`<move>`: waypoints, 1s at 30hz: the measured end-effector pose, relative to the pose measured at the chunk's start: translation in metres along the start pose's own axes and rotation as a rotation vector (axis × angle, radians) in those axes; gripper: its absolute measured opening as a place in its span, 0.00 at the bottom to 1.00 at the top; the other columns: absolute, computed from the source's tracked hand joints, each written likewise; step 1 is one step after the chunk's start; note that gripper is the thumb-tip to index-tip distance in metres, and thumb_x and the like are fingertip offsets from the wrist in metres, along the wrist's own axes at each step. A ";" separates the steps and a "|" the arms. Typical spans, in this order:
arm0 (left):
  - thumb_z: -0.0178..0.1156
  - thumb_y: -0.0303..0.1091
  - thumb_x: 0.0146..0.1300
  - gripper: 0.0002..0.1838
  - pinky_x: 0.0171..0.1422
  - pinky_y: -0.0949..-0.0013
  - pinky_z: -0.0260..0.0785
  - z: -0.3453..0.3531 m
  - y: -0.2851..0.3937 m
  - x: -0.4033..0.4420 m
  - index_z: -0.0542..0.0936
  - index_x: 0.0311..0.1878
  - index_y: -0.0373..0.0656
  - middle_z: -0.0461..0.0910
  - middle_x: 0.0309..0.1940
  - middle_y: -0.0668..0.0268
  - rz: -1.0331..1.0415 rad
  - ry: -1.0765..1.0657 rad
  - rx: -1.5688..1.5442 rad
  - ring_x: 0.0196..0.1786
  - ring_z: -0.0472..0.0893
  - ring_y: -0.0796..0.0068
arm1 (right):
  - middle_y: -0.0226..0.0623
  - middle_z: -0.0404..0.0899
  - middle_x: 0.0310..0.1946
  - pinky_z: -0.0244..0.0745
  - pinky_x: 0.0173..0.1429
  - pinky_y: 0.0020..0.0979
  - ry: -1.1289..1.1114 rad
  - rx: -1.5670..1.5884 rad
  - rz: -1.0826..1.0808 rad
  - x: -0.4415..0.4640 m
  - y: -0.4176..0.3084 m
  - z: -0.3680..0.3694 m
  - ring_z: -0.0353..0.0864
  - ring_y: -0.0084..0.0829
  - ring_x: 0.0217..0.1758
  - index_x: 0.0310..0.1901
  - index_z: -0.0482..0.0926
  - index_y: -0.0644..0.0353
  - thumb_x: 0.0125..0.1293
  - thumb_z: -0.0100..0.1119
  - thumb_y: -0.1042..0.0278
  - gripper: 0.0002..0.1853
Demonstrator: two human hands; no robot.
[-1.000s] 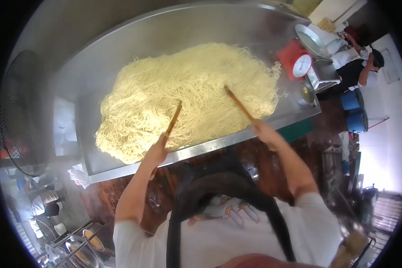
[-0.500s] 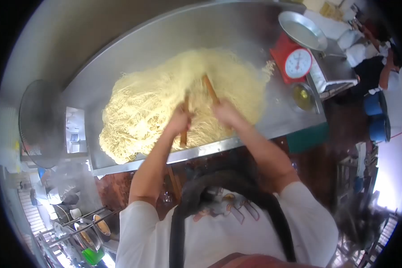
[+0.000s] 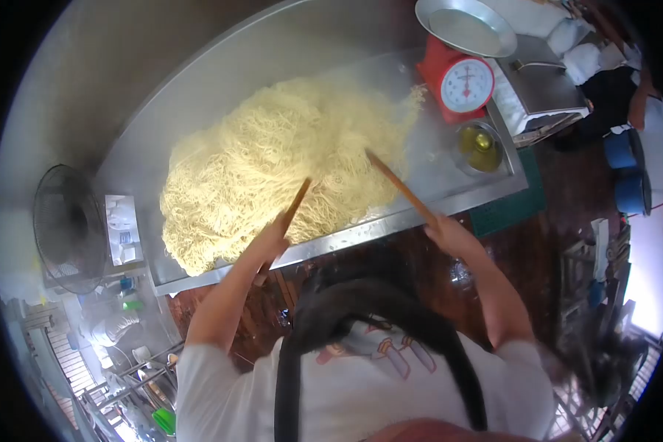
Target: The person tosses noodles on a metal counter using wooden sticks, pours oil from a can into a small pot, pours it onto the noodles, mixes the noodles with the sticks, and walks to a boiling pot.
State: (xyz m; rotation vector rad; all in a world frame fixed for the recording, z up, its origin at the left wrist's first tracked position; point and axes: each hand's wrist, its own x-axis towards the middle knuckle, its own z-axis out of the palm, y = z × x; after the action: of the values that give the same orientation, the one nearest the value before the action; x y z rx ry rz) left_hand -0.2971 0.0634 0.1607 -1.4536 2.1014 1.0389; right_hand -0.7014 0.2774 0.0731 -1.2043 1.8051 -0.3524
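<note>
A big heap of pale yellow noodles (image 3: 272,155) lies on a metal table (image 3: 449,193) with a raised rim. My left hand (image 3: 271,241) is closed round a wooden stick (image 3: 297,202), whose far tip touches the noodles near the heap's middle. Further right, my right hand (image 3: 447,233) grips a second wooden stick (image 3: 401,188) by its near end. That stick slants up and left, its tip at the right part of the heap. Light steam blurs the upper side of the noodles.
On the table's right stand a red scale (image 3: 465,85) with a metal pan (image 3: 466,28) and a bowl of yellow liquid (image 3: 480,147). A metal box (image 3: 541,81) is beyond. A round fan (image 3: 69,228) stands left. Blue buckets (image 3: 630,173) and a person's arm (image 3: 639,99) are at right.
My hands have moved apart from near the middle, back toward the table's near edge. The sticks now slant toward each other. The view has shifted, and the heap's upper left looks more piled up.
</note>
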 end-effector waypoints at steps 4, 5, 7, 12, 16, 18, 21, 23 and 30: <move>0.56 0.27 0.61 0.34 0.47 0.52 0.77 -0.008 0.126 0.085 0.64 0.73 0.42 0.83 0.44 0.43 0.060 -0.050 -0.089 0.44 0.85 0.45 | 0.64 0.81 0.47 0.76 0.57 0.52 0.242 0.133 0.096 0.058 -0.026 -0.032 0.81 0.61 0.53 0.54 0.74 0.69 0.73 0.52 0.56 0.21; 0.57 0.27 0.61 0.34 0.48 0.52 0.77 0.000 0.116 0.079 0.64 0.73 0.42 0.83 0.45 0.43 0.182 0.011 -0.038 0.44 0.85 0.45 | 0.65 0.81 0.46 0.77 0.55 0.52 0.308 0.099 0.058 0.050 -0.007 -0.047 0.82 0.61 0.51 0.53 0.74 0.69 0.72 0.52 0.57 0.20; 0.60 0.27 0.62 0.35 0.50 0.52 0.77 0.024 0.055 0.044 0.63 0.74 0.41 0.83 0.45 0.44 0.399 0.141 0.049 0.45 0.85 0.44 | 0.66 0.81 0.44 0.77 0.53 0.54 0.297 0.068 0.104 0.015 -0.008 -0.073 0.83 0.62 0.49 0.54 0.71 0.68 0.72 0.53 0.59 0.19; 0.63 0.29 0.63 0.38 0.57 0.45 0.72 0.050 -0.027 -0.032 0.59 0.75 0.43 0.81 0.49 0.38 0.027 0.080 0.043 0.53 0.81 0.36 | 0.66 0.77 0.53 0.75 0.58 0.55 0.215 -0.017 0.031 -0.059 0.015 -0.015 0.78 0.65 0.54 0.64 0.69 0.65 0.73 0.54 0.63 0.23; 0.58 0.30 0.66 0.42 0.57 0.43 0.72 0.094 0.047 0.077 0.48 0.79 0.41 0.79 0.46 0.30 0.075 0.123 -0.001 0.51 0.80 0.30 | 0.61 0.75 0.56 0.74 0.58 0.55 0.394 0.120 -0.009 0.057 0.033 0.049 0.79 0.60 0.55 0.61 0.72 0.68 0.72 0.55 0.60 0.23; 0.63 0.34 0.65 0.46 0.60 0.47 0.72 0.102 0.065 0.122 0.46 0.79 0.41 0.78 0.51 0.32 0.188 0.185 -0.053 0.54 0.79 0.35 | 0.62 0.78 0.53 0.74 0.57 0.55 0.436 -0.108 0.105 0.058 0.002 0.008 0.80 0.59 0.52 0.56 0.74 0.69 0.72 0.56 0.59 0.21; 0.68 0.38 0.63 0.48 0.62 0.50 0.73 0.069 0.131 0.083 0.50 0.79 0.39 0.76 0.53 0.35 0.086 0.170 0.251 0.58 0.79 0.39 | 0.61 0.81 0.44 0.76 0.55 0.54 0.898 -0.182 0.070 0.059 0.036 -0.065 0.82 0.58 0.47 0.48 0.78 0.68 0.72 0.54 0.58 0.18; 0.67 0.39 0.64 0.44 0.61 0.50 0.73 0.089 0.118 0.105 0.54 0.78 0.40 0.79 0.49 0.40 0.261 0.355 0.226 0.58 0.79 0.42 | 0.59 0.83 0.39 0.77 0.54 0.53 0.894 -0.175 0.214 0.069 0.074 -0.101 0.84 0.55 0.40 0.44 0.80 0.69 0.72 0.52 0.60 0.17; 0.67 0.42 0.66 0.40 0.54 0.58 0.75 0.111 0.182 0.113 0.63 0.75 0.36 0.82 0.45 0.50 0.464 0.233 -0.241 0.45 0.83 0.57 | 0.50 0.84 0.22 0.80 0.48 0.45 0.674 0.366 0.248 0.161 0.198 -0.078 0.85 0.41 0.23 0.27 0.84 0.65 0.65 0.55 0.63 0.15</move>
State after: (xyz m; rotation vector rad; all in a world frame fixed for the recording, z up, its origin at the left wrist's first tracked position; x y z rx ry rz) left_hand -0.5183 0.1099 0.0779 -1.2665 2.6399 1.3869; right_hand -0.8974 0.2187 -0.0985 -0.6237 2.2910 -0.9828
